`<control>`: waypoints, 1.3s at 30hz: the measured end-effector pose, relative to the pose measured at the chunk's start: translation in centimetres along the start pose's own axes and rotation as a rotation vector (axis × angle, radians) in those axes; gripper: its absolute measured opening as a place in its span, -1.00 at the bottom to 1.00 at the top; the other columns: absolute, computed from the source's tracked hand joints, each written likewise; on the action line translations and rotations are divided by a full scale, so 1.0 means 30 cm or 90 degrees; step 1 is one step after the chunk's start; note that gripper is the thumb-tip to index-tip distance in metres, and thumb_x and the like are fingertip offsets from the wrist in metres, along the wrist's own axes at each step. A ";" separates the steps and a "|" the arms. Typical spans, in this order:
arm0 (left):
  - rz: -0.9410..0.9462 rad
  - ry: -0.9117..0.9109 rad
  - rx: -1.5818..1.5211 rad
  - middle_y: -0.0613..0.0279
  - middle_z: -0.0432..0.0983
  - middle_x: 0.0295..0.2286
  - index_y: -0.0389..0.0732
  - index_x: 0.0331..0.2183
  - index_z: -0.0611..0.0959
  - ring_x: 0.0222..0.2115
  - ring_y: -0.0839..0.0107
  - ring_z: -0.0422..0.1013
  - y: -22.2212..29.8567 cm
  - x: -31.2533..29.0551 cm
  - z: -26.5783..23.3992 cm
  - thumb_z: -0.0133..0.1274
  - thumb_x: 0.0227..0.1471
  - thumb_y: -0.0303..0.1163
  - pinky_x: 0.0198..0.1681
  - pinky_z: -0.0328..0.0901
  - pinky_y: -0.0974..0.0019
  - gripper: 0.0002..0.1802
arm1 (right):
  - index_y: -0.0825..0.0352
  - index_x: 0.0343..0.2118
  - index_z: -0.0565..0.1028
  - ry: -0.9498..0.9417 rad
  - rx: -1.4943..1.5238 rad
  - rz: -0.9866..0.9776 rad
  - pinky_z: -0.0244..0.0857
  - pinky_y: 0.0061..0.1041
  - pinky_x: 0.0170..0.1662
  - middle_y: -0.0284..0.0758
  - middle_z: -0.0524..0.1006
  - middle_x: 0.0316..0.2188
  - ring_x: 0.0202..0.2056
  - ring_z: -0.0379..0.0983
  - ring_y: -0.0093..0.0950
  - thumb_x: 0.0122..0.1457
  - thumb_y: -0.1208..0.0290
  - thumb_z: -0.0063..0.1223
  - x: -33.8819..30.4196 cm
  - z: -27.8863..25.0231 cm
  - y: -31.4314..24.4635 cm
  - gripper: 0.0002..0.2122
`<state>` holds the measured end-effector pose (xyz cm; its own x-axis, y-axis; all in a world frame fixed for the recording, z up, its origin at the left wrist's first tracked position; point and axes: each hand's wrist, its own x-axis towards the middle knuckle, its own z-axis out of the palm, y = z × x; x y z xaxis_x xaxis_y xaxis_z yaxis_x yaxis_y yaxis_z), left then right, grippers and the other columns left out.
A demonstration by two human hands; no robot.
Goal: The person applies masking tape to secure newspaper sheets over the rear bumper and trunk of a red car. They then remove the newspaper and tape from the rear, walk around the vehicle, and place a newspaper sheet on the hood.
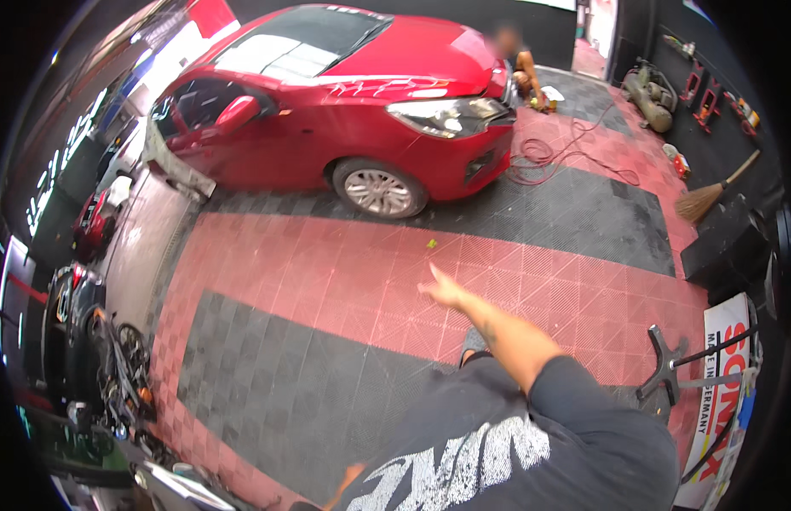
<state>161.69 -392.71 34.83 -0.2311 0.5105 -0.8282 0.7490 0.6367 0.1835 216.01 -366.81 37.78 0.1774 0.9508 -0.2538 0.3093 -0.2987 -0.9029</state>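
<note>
My right hand (446, 291) reaches forward over the red floor tiles (327, 272), thumb and fingers apart, holding nothing. Just beyond it a small yellow-green scrap (432, 244) lies on the floor; the hand does not touch it. Farther ahead stands a red car (302, 128), its front pointing right and its front wheel (380, 189) facing me. Of my left arm only a sliver of skin shows at the lower edge, beside my dark shirt (514, 443); the left hand itself is out of sight.
Another person (523, 68) crouches at the car's front. A red hose (553, 157) lies coiled on the floor near an air compressor (649, 95). A broom (710, 192), a black stand (664, 362) and a printed banner (715, 400) are on the right. Motorcycles (114, 349) line the left.
</note>
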 end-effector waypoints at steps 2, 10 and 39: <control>0.016 0.023 -0.071 0.16 0.65 -0.32 -0.23 0.05 0.62 -0.43 0.28 0.58 0.127 -0.033 -0.041 0.03 0.29 -0.30 -0.30 0.48 0.21 -0.64 | 0.46 0.44 -0.12 -0.039 0.017 -0.080 0.21 -0.32 0.30 0.17 0.37 0.23 0.28 0.33 -0.12 0.17 0.02 0.24 0.138 0.034 -0.259 0.00; 0.167 0.085 -0.565 0.14 0.62 -0.33 -0.30 0.22 0.47 -0.51 0.42 0.52 0.123 0.055 0.044 0.06 0.30 -0.32 -0.46 0.44 0.32 -0.48 | 0.56 0.42 -0.28 -0.031 -0.072 -0.175 0.30 -0.25 0.22 0.18 0.47 0.11 0.15 0.44 -0.03 0.19 0.08 0.19 0.165 0.222 -0.831 0.02; 0.106 0.072 -0.368 0.23 0.64 -0.41 -0.23 -0.07 0.73 -0.59 0.49 0.45 0.239 0.141 0.024 0.18 0.20 -0.23 -0.57 0.37 0.30 -0.65 | 0.39 0.14 0.52 -0.141 -0.342 0.204 0.51 -0.39 -0.08 -0.10 0.70 -0.23 -0.23 0.67 -0.36 0.17 0.19 0.25 -0.634 -0.162 0.592 -0.48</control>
<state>166.53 -386.42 32.27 -0.2275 0.6681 -0.7084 0.3301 0.7373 0.5894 222.67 -390.59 28.27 0.1591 0.7852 -0.5984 0.7068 -0.5138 -0.4863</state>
